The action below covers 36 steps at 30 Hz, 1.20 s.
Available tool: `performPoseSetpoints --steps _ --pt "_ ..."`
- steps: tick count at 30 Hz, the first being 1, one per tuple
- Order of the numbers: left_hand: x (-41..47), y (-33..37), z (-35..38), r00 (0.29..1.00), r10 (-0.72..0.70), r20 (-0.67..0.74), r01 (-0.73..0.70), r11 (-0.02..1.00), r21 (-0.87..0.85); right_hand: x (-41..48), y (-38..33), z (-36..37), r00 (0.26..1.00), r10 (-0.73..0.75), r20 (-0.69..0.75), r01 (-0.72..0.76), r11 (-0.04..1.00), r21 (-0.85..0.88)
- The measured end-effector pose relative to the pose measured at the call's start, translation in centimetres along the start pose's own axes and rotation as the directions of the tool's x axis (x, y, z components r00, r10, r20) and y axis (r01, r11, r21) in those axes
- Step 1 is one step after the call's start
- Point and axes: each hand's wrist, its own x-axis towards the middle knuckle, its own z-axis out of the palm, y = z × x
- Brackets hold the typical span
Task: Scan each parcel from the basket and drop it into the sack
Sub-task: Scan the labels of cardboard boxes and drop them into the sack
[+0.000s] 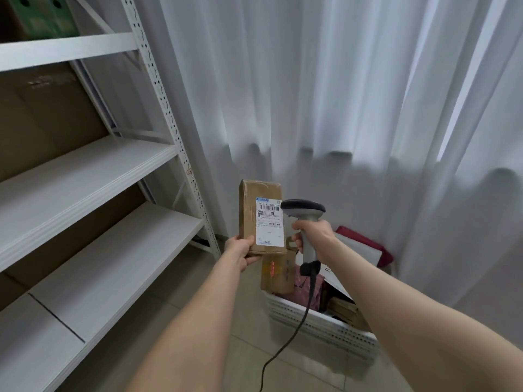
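Parcel (260,217) stood upright above the basket (319,321), left hand (240,250) clasping its bottom end, label facing the scanner (304,215) clenched in the right hand (314,236). It looked stiff, light cardboard; tape could be slippery, so holding the edges suited best.

The label (269,222) on the box (249,210) in the left hand (240,248) is too small to read, just a smear of print and barcodes. That box's bottom corner is tucked behind the fingers. The scanner (304,210) faces away, so its window can't be seen, and the right hand (314,236) wraps most of the handle. Its cable (294,335) runs off the bottom edge. Below the hands, the basket (319,326) is half blocked by the right forearm, and what's inside is a jumble: a brown parcel (277,274) with blurry markings, something pink (308,290), the rest unclear. No sack that I can make out.
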Motion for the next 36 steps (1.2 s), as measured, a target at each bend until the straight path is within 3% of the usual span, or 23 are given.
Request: performPoseSetpoints --steps 24,36 --pt "0.5 -0.5 -1.4 0.998 -0.051 -0.028 0.052 0.999 0.015 -1.7 -2.0 2.1 1.0 -0.004 -0.025 -0.001 0.982 -0.187" --pt "0.1 -0.6 -1.9 0.997 -0.056 -0.043 0.056 0.998 -0.02 -2.2 -2.7 3.5 1.0 0.015 -0.026 -0.019 0.987 -0.161"
